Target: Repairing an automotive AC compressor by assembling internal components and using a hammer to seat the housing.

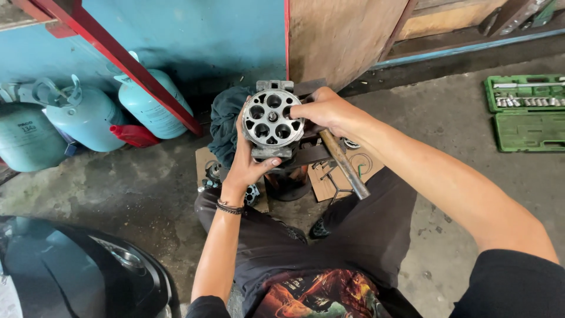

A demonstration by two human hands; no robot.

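The person is sitting on the concrete floor [447, 94] and holding a round metal block [272, 118] upright between both hands, its face of round holes turned up toward the camera, likely so the bores can be looked into. The left hand [247, 162] is cupping the block from below and from its left edge, the fingers [242, 121] curled around the rim in a firm wrap. The right hand [326, 111] is coming in from the right, its fingers half closed and pinching the block's right edge, steadying it.

Just under the right-hand fingers a metal bar [346, 165] is slanting down over the person's lap, and beneath it a sheet of cardboard [322, 185] is lying on the floor with small loose metal parts on it, too small to tell apart. Behind the left-hand fingers a dark cloth [225, 123] is bunched up.

Well to the right of the fingers, an open green tool case [527, 131] is lying flat; its upper tray is holding rows of sockets. Far to the left, pale blue gas cylinders [88, 118] are resting against the blue wall [194, 29].
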